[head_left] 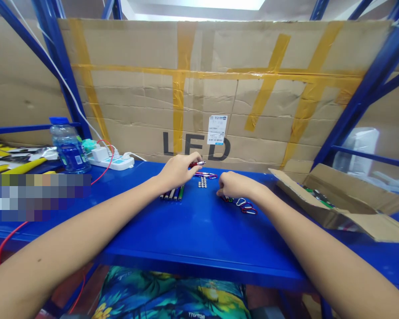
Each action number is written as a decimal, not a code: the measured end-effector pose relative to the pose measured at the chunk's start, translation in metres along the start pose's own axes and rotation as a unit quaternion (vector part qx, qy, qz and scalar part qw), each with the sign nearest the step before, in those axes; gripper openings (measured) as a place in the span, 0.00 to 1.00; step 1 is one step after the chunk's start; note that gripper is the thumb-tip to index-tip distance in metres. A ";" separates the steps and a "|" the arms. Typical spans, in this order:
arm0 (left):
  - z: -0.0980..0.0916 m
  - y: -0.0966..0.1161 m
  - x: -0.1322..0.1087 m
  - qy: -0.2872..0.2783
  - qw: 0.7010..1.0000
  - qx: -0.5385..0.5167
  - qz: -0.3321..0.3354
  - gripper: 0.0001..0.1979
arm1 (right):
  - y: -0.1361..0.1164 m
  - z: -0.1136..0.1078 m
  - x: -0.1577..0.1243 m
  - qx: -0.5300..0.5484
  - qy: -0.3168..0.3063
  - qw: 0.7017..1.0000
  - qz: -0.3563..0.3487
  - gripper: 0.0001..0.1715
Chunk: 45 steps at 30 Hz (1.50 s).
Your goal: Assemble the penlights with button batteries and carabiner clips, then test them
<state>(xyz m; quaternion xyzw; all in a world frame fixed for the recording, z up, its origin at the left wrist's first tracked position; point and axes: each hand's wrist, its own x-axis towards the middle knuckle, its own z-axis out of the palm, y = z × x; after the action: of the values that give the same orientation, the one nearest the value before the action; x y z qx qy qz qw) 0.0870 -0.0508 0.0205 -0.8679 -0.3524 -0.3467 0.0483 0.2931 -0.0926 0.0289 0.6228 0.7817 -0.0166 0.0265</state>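
My left hand is closed round a slim red metal tube with a silver tip, like a small penlight. Beneath that hand, several similar tubes in dark, silver, blue and green lie side by side, partly covered. A purple tube lies just beyond, near the cardboard. Between my hands, small silver button-like discs stand in rows. My right hand is closed, fingertips down at the near end of a line of coloured carabiners; what its fingers pinch is hidden.
An opened cardboard box with small items stands at right. On the left are a blue-capped bottle, a white power strip and a red cable. Taped cardboard walls the back of the blue table.
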 end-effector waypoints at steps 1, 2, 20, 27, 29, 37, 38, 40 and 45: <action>0.001 0.000 0.000 -0.003 1.000 0.003 0.001 0.08 | -0.003 0.001 0.000 -0.009 -0.005 1.000 0.008 0.11; 0.001 0.000 -0.001 -0.007 1.000 0.004 0.002 0.09 | -0.005 0.002 0.000 -0.017 -0.009 1.000 0.014 0.11; 0.007 0.005 -0.001 -0.009 0.993 -0.117 -0.005 0.07 | -0.007 -0.001 -0.002 0.300 0.069 0.946 -0.100 0.07; 0.007 0.010 -0.003 -0.032 0.996 -0.081 0.036 0.10 | -0.009 0.012 0.011 0.566 0.060 0.821 -0.050 0.07; 0.009 0.008 -0.004 -0.033 0.996 -0.070 0.040 0.10 | -0.013 0.014 0.010 0.610 0.050 0.789 -0.051 0.08; 0.010 0.005 -0.002 -0.016 0.995 -0.085 0.038 0.07 | -0.015 0.005 0.001 0.646 -0.021 0.757 -0.092 0.09; 0.009 0.005 -0.002 -0.015 0.995 -0.088 0.038 0.07 | -0.014 0.005 0.002 0.642 -0.023 0.760 -0.101 0.08; 0.010 0.004 -0.002 -0.013 0.995 -0.093 0.037 0.06 | -0.012 0.006 0.003 0.617 -0.012 0.778 -0.117 0.07; 0.012 0.002 -0.002 -0.011 0.994 -0.098 0.039 0.06 | -0.012 0.014 0.009 0.430 0.107 0.888 -0.124 0.12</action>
<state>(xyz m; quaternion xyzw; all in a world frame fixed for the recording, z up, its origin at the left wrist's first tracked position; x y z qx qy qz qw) 0.0944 -0.0498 0.0101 -0.8852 -0.2832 -0.3681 -0.0272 0.2796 -0.0871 0.0146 0.4691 0.7670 -0.2877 -0.3298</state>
